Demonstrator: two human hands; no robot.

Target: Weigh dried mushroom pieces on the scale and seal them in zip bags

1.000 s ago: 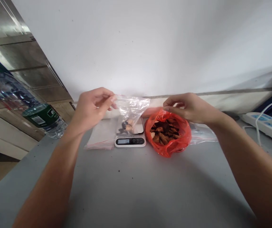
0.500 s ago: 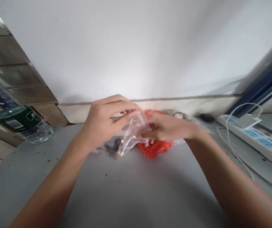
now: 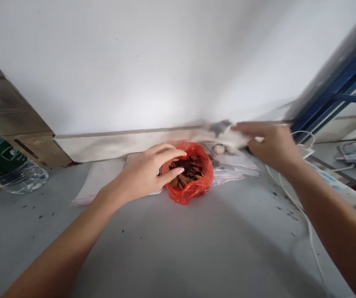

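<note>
A red plastic bag (image 3: 191,191) with its mouth spread wide stands on the grey tabletop. Dried brown leaf-like pieces (image 3: 185,174) fill it. My left hand (image 3: 145,170) is at the bag's left rim, thumb and fingers apart, with nothing visible between them. To the right and higher up, my right hand (image 3: 271,145) pinches a clear zip bag (image 3: 219,127) with something dark inside; motion blurs it. Below that, more filled clear zip bags (image 3: 235,163) lie flat beside the red bag, one with pale round pieces in it.
On the left, a stack of flat clear zip bags (image 3: 95,180) lies near the wall. A large water bottle (image 3: 13,165) with a green label stands at the far left. A white power strip (image 3: 336,186) and its cable (image 3: 302,211) occupy the right side. A white wall (image 3: 165,74) closes off the back.
My hands have parted. The right has carried the clear zip bag up and right, while the left has let go of it and sits at the red bag, whose contents now show.
</note>
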